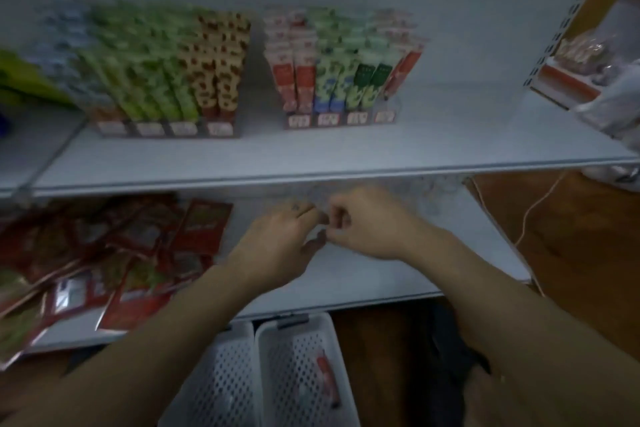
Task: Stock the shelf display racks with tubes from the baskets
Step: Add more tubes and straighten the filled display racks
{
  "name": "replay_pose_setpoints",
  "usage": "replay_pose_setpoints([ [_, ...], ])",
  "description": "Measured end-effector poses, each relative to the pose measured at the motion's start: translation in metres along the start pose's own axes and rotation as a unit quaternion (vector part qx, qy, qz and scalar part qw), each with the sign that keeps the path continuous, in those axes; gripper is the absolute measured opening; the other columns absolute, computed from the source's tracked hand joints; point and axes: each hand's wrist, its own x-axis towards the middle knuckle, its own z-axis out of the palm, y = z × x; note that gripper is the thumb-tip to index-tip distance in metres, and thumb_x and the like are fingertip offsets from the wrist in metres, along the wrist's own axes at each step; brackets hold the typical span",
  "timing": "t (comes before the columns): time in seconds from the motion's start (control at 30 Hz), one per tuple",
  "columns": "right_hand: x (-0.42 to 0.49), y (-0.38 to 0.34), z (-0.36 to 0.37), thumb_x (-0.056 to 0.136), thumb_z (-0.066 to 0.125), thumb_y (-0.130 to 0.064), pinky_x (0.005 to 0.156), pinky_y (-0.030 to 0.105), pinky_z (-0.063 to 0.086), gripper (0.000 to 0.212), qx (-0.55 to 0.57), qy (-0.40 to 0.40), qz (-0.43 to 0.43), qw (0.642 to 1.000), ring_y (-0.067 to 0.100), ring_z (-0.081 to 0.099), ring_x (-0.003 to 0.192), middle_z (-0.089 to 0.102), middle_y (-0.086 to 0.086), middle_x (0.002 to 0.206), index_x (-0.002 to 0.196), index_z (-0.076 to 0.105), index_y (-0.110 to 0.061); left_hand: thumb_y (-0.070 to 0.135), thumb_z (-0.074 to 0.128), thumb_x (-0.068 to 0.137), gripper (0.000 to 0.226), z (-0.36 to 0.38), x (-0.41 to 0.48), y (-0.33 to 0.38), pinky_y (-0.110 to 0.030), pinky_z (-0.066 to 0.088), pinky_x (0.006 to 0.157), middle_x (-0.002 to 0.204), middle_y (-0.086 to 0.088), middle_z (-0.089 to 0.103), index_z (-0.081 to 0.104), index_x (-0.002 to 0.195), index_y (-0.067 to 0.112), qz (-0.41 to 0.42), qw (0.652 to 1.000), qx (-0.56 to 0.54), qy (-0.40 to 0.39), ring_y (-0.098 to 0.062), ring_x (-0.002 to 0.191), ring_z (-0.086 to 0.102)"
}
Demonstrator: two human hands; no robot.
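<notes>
One red tube lies in the basket below. It is probably light and slightly soft, best pinched at its middle. The left hand and right hand meet, fingers curled; whether they hold anything cannot be told.

White shelves, brown (perhaps wooden) floor

A single camera, worn on the person's head, tilts forward and down, close against the white metal shelf. The white perforated plastic baskets lie nearest and the clear display racks farther back.
</notes>
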Motion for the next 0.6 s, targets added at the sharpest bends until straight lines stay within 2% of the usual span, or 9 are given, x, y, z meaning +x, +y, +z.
replay_pose_setpoints([
  [0.1,-0.008,-0.004,0.067,0.088,0.062,-0.038,0.059,0.029,0.042,0.019,-0.048,-0.148,-0.003,0.988,0.018,0.056,0.077,0.061,-0.001,0.084,0.087,0.062,-0.019,0.030,0.062,0.090,0.030,0.043,-0.041,-0.006,-0.032,0.044,0.082,0.115,-0.003,0.059,0.060,0.116,0.016,-0.119,0.982,-0.047,-0.137,-0.021,0.103,0.055],
  [0.2,-0.016,0.012,0.132,0.089,0.060,-0.026,0.072,0.036,0.050,0.016,-0.069,-0.248,0.023,0.966,0.025,0.057,0.085,0.062,0.008,0.092,0.092,0.065,-0.011,0.033,0.062,0.089,0.035,0.086,-0.074,-0.013,-0.030,0.045,0.087,0.120,-0.003,0.059,0.058,0.121,0.018,-0.196,0.947,-0.067,-0.246,-0.021,0.107,0.055],
  [0.3,-0.025,0.027,0.180,0.088,0.059,-0.022,0.073,0.039,0.053,0.021,-0.071,-0.335,0.075,0.936,0.029,0.062,0.085,0.064,0.014,0.095,0.097,0.067,-0.005,0.031,0.063,0.089,0.039,0.131,-0.107,-0.011,-0.029,0.043,0.092,0.126,-0.005,0.057,0.057,0.124,0.015,-0.246,0.905,-0.107,-0.331,-0.021,0.114,0.054],
  [0.4,-0.032,0.032,0.220,0.086,0.060,-0.015,0.067,0.039,0.058,0.018,0.001,-0.358,0.142,0.923,0.029,0.068,0.074,0.069,0.018,0.092,0.093,0.070,-0.001,0.031,0.061,0.090,0.043,0.170,-0.135,0.001,-0.030,0.043,0.094,0.131,-0.007,0.054,0.054,0.129,0.015,-0.265,0.873,-0.137,-0.386,-0.021,0.117,0.052],
  [0.47,-0.036,0.030,0.246,0.084,0.060,-0.013,0.066,0.035,0.056,0.016,0.017,-0.367,0.137,0.920,0.031,0.068,0.082,0.068,0.018,0.094,0.089,0.070,-0.001,0.028,0.057,0.092,0.038,0.187,-0.149,0.011,-0.032,0.045,0.091,0.127,-0.008,0.055,0.054,0.127,0.013,-0.254,0.862,-0.143,-0.416,-0.023,0.113,0.054],
  [0.53,-0.041,0.030,0.267,0.087,0.057,-0.012,0.076,0.034,0.053,0.021,0.017,-0.377,0.129,0.917,0.032,0.062,0.097,0.064,0.019,0.108,0.102,0.066,-0.001,0.023,0.054,0.093,0.031,0.203,-0.161,0.021,-0.034,0.047,0.085,0.119,-0.011,0.059,0.058,0.121,0.009,-0.234,0.849,-0.149,-0.450,-0.025,0.105,0.057],
  [0.6,-0.043,0.031,0.282,0.090,0.052,-0.008,0.083,0.036,0.052,0.034,0.011,-0.373,0.133,0.918,0.032,0.058,0.102,0.059,0.021,0.118,0.123,0.056,0.000,0.020,0.053,0.094,0.032,0.221,-0.174,0.028,-0.034,0.047,0.083,0.118,-0.013,0.060,0.057,0.122,0.006,-0.227,0.832,-0.159,-0.481,-0.026,0.102,0.058],
])
